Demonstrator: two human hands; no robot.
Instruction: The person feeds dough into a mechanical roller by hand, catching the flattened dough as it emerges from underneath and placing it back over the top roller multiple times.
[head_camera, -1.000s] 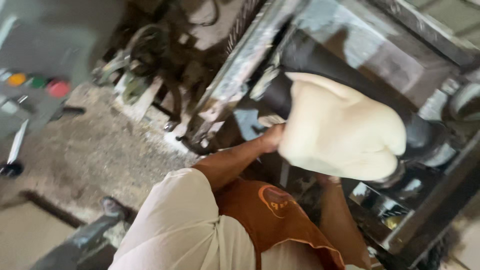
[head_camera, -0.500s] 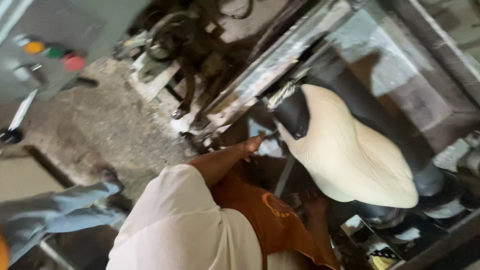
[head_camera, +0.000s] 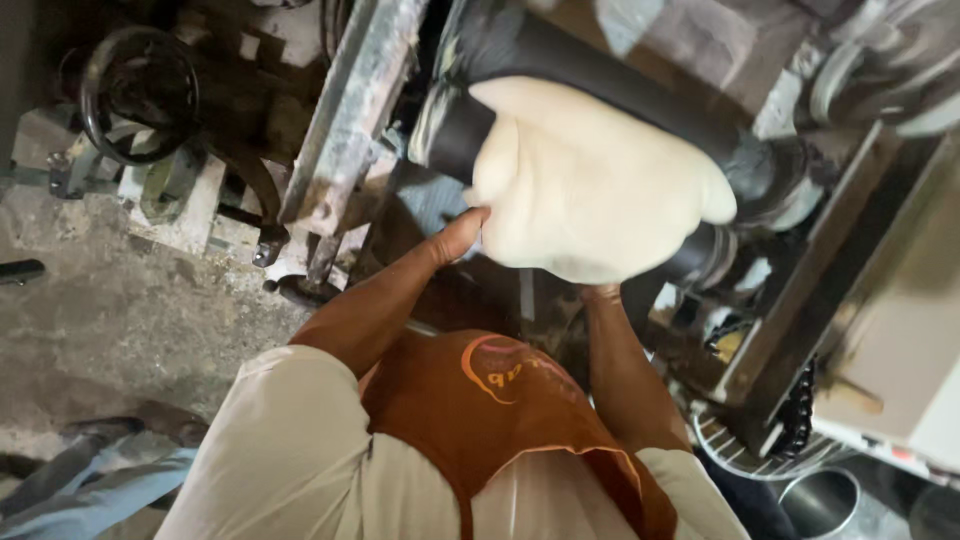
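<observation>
Dough (head_camera: 590, 190): pale slab draped over a dark roller (head_camera: 560, 75), long axis running upper left to lower right along it.
Left hand (head_camera: 462, 232): fingers pressed together, tips touching the slab's lower-left edge; the slab lies up and to their right.
Right hand (head_camera: 600, 292): under the slab's bottom edge, fingers hidden, state not discernible.
Metal frame (head_camera: 345, 120): left of the roller.
</observation>
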